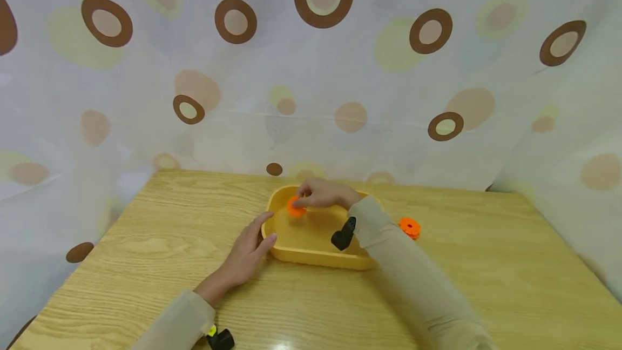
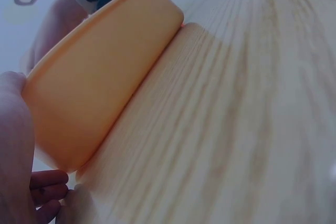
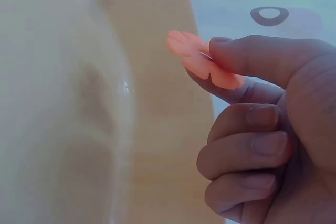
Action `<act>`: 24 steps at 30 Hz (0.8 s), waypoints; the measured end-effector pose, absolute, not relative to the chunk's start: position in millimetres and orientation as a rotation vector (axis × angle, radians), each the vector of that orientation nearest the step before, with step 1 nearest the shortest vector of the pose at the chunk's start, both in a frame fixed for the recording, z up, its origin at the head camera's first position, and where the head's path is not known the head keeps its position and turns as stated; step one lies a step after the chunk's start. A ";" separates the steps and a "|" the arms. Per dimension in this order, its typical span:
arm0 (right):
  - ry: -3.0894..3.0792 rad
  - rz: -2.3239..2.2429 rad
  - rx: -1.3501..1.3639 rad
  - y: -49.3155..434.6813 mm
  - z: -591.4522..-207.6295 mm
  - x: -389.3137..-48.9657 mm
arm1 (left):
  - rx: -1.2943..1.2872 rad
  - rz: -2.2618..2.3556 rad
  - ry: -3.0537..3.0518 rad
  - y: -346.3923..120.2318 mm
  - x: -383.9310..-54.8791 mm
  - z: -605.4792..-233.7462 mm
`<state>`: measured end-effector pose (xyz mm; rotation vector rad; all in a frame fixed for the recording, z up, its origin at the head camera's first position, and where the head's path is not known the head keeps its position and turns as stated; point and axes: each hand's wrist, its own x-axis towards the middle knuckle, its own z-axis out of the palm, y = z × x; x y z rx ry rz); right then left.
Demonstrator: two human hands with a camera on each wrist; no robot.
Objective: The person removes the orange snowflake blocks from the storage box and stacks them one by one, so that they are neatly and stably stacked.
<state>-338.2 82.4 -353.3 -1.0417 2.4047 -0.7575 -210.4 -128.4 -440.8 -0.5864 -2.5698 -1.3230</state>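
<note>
Over the left part of a yellow tray (image 1: 311,255), my right hand (image 1: 323,193) pinches an orange notched plastic disc (image 1: 295,207) between thumb and index finger. In the right wrist view the flower-like disc (image 3: 194,56) is tilted, with rounded lobes and slits, and the other fingers are curled beneath it. My left hand (image 1: 248,250) rests against the tray's left end, its thumb and fingertips at the rim. In the left wrist view the tray's outer wall (image 2: 105,72) stands on the table, and several fingers (image 2: 48,184) lie by its lower corner.
More orange notched discs (image 1: 410,227) lie on the wooden table (image 1: 486,263) just right of the tray, close to my right forearm. A patterned white curtain (image 1: 311,80) hangs behind the table and at its sides.
</note>
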 end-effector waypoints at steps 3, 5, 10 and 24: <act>2.418 -0.775 -1.014 89.5 -348.1 -335.8 | -0.613 -1.334 -2.561 -127.0 -210.9 -441.9; 2.423 -0.798 -0.999 93.5 -344.8 -334.0 | -0.614 -1.341 -2.554 -127.2 -210.9 -441.9; 2.402 -0.911 -0.977 107.7 -346.5 -333.0 | -0.599 -1.359 -2.546 -128.5 -210.5 -442.9; 2.455 -1.047 -0.858 172.4 -350.5 -316.6 | -0.622 -1.353 -2.538 -126.7 -208.6 -443.6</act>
